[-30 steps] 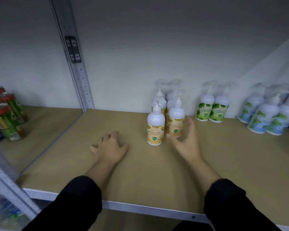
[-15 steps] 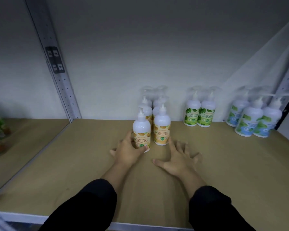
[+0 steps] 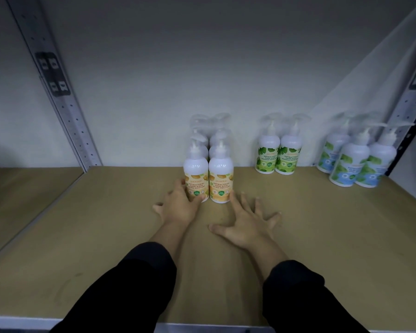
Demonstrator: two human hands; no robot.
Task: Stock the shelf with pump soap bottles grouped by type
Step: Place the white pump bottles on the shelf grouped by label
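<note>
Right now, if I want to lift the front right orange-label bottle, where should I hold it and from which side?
Probably grip the front right orange-label bottle round its straight labelled body, coming from the front-right. It stands upright, its left side sits against the front left orange-label bottle and more bottles stand behind. The pump on top looks narrow, a poor hold.
</note>
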